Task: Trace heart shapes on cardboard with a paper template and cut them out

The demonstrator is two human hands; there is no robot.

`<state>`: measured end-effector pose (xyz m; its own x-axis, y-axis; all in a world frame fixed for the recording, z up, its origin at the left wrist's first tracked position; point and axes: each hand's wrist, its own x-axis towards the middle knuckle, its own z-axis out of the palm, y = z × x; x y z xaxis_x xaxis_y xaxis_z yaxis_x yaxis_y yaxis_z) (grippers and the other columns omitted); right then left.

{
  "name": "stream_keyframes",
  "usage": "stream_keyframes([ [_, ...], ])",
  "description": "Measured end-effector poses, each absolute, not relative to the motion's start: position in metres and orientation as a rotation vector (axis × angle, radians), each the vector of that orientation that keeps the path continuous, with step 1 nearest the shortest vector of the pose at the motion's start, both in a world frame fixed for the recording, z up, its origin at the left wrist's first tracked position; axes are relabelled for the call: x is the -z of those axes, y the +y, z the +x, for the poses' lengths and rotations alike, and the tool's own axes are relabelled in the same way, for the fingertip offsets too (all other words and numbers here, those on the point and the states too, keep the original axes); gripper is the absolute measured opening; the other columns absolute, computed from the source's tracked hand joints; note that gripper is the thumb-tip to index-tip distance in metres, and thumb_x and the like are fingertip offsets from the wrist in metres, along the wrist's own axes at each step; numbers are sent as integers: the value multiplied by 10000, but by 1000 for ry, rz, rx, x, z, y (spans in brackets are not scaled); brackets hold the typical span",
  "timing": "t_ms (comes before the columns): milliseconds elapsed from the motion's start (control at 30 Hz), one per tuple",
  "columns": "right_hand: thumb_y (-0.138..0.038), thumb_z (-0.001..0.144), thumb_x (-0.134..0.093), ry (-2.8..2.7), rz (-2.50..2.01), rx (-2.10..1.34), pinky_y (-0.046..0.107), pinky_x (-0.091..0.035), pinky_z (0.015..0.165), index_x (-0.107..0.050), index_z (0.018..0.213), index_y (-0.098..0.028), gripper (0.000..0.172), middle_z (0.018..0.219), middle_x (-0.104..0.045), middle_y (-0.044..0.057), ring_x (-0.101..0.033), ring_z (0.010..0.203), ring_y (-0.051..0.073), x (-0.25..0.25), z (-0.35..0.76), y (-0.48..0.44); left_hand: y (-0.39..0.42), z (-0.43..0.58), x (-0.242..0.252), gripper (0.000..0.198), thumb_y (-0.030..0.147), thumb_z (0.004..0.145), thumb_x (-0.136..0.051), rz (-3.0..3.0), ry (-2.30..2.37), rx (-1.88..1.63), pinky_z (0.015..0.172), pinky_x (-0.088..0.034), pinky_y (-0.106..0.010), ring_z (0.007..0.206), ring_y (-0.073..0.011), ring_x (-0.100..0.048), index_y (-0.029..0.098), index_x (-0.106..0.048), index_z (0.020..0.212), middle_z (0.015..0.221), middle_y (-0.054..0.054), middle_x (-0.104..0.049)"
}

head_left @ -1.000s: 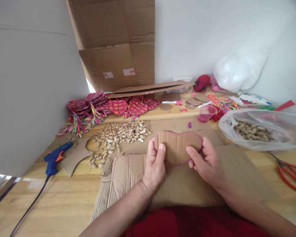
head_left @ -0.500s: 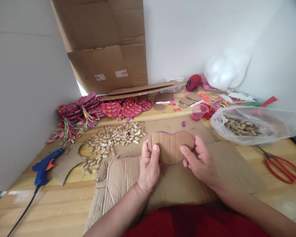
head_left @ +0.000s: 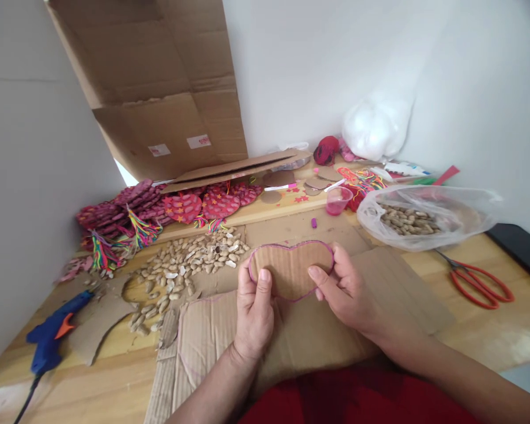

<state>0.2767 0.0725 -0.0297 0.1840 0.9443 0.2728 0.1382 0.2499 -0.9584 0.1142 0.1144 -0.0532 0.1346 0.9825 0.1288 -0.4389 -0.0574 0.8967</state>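
A heart-shaped cardboard piece [head_left: 291, 268] with a purple outline along its edge is held up between both hands. My left hand [head_left: 255, 306] grips its left side, thumb on the front face and fingers behind. On the opposite side my right hand [head_left: 342, 288] pinches it the same way, with some fingertips hidden behind it. Below the hands lies a larger cardboard sheet [head_left: 318, 341], and a purple curve is drawn on the part at the left. A small purple cap [head_left: 314, 223] sits just beyond the heart.
Loose peanut shells [head_left: 198, 256] spread left of the hands, near a blue glue gun [head_left: 53, 333]. To the right are red-handled scissors [head_left: 479, 282], a plastic bag of peanuts [head_left: 408, 219] and a black phone [head_left: 519, 250]. Decorated red hearts [head_left: 221, 202] and a pink cup [head_left: 338, 201] stand behind.
The view has shifted right, so the surroundings appear farther left and more of the black phone shows. Both hands keep the same hold on the cardboard heart.
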Motion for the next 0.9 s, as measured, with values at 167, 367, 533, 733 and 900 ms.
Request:
stream_keyframes([
  [167, -310, 1034, -559, -1296, -1138, -756, 215, -388, 465, -469, 997, -253, 113, 694, -491, -82, -489, 524, 76, 25, 275, 72, 114, 114, 51, 297, 423, 1021, -633, 943, 604, -1324, 969, -531, -242, 1133, -135, -626, 369, -601, 1311, 1276, 7, -670],
  [367, -327, 1036, -567, -1289, -1149, -758, 239, -402, 507, -467, 992, -247, 136, 735, -512, -59, -478, 559, 85, 28, 276, 71, 113, 114, 47, 282, 431, 996, -672, 924, 600, -1322, 922, -558, -220, 1045, -112, -652, 363, -635, 1267, 1195, 9, -703],
  [533, -365, 1034, -572, -1273, -1171, -785, 247, -423, 538, -451, 1008, -244, 173, 781, -527, -44, -482, 593, 91, 29, 277, 70, 114, 114, 49, 316, 433, 980, -696, 921, 629, -1348, 936, -548, -217, 1065, -114, -640, 359, -636, 1281, 1206, 10, -691],
  [733, -397, 1043, -543, -1233, -1147, -898, 236, -406, 508, -440, 999, -251, 184, 714, -470, -74, -469, 563, 93, 26, 275, 69, 115, 114, 49, 387, 442, 978, -697, 921, 666, -1342, 943, -546, -232, 1089, -130, -627, 357, -610, 1346, 1238, -1, -669],
  [900, -425, 1040, -566, -1227, -1159, -865, 225, -431, 511, -464, 1007, -248, 207, 787, -506, -54, -478, 589, 85, 30, 276, 71, 115, 115, 48, 306, 431, 1008, -652, 933, 633, -1324, 950, -537, -223, 1067, -121, -640, 352, -614, 1301, 1211, 3, -687],
])
